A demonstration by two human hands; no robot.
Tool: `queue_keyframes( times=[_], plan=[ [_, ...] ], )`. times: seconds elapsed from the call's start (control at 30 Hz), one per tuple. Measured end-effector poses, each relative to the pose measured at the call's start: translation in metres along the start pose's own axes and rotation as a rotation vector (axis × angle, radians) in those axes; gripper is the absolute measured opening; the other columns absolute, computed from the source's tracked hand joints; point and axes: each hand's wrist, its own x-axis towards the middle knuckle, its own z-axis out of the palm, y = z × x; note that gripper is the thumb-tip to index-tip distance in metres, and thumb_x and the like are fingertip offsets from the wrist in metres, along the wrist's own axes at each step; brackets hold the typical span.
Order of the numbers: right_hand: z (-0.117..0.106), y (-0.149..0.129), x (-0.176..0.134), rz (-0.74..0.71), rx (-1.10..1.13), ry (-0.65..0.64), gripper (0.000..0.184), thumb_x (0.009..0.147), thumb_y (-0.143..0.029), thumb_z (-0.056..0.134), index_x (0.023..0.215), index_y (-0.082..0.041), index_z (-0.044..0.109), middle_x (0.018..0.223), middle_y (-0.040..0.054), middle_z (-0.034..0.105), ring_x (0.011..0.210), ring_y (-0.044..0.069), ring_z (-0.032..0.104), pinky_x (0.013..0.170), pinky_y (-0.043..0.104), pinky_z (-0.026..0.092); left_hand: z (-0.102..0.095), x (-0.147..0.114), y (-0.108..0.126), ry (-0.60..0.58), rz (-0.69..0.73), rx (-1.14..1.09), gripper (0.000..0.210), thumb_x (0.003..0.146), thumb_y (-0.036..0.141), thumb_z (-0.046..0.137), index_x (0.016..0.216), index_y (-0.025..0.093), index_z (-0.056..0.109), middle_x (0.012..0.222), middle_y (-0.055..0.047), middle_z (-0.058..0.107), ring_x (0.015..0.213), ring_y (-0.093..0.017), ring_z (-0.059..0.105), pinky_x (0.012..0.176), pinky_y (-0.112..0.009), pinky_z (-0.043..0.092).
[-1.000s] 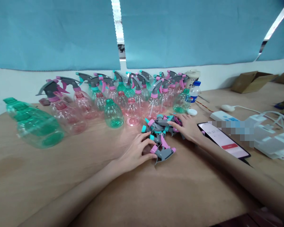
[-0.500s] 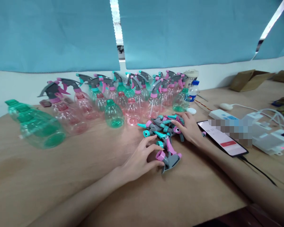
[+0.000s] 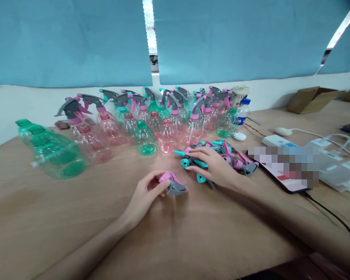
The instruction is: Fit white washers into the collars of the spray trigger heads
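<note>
Green bottles [image 3: 54, 155] stand at far left; the left hand [image 3: 146, 196] pinches a pink-and-grey spray head [image 3: 176, 188] over the table [image 3: 175, 241]; the right hand [image 3: 217, 168], fingers spread, rests on a pile of spray heads [image 3: 227, 157]; a phone [image 3: 297, 186] lies just beside

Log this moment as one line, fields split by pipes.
left hand: holding pink-and-gray spray head | right hand: touching spray-head pile | beyond: bottles, some headless | right of pile: phone
</note>
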Motion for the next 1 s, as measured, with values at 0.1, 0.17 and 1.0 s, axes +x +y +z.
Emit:
queue_keyframes(
  times=[0.1, 0.17, 1.0],
  plan=[
    [0.016, -0.013, 0.006, -0.071, -0.065, -0.108, 0.050, 0.088, -0.042, 0.056, 0.132, -0.019, 0.047, 0.135, 0.0121, 0.052, 0.122, 0.028, 0.048, 0.101, 0.049, 0.041, -0.006, 0.003, -0.001, 0.087, -0.025, -0.077, 0.033, 0.082, 0.038, 0.060, 0.105, 0.015, 0.064, 0.098, -0.006, 0.067, 0.088, -0.022, 0.062, 0.076, -0.033, 0.050],
    [0.022, -0.015, 0.007, -0.091, -0.107, -0.151, 0.047, 0.088, -0.042, 0.055, 0.129, -0.020, 0.050, 0.136, 0.0104, 0.052, 0.122, 0.029, 0.048, 0.101, 0.051, 0.039, -0.007, 0.005, -0.003, 0.126, -0.035, -0.139, 0.036, 0.080, 0.038, 0.062, 0.107, 0.015, 0.064, 0.102, -0.007, 0.066, 0.093, -0.023, 0.061, 0.080, -0.034, 0.050],
    [0.016, -0.049, -0.017, -0.050, 0.149, 0.079, 0.014, 0.089, -0.026, 0.054, 0.103, -0.025, 0.059, 0.094, 0.0010, 0.070, 0.091, 0.018, 0.065, 0.103, 0.046, 0.037, -0.005, -0.006, -0.007, 0.238, 0.588, 0.569, 0.024, 0.081, 0.021, 0.067, 0.103, 0.022, 0.057, 0.094, -0.002, 0.064, 0.084, -0.017, 0.058, 0.071, -0.028, 0.048]
  ],
)
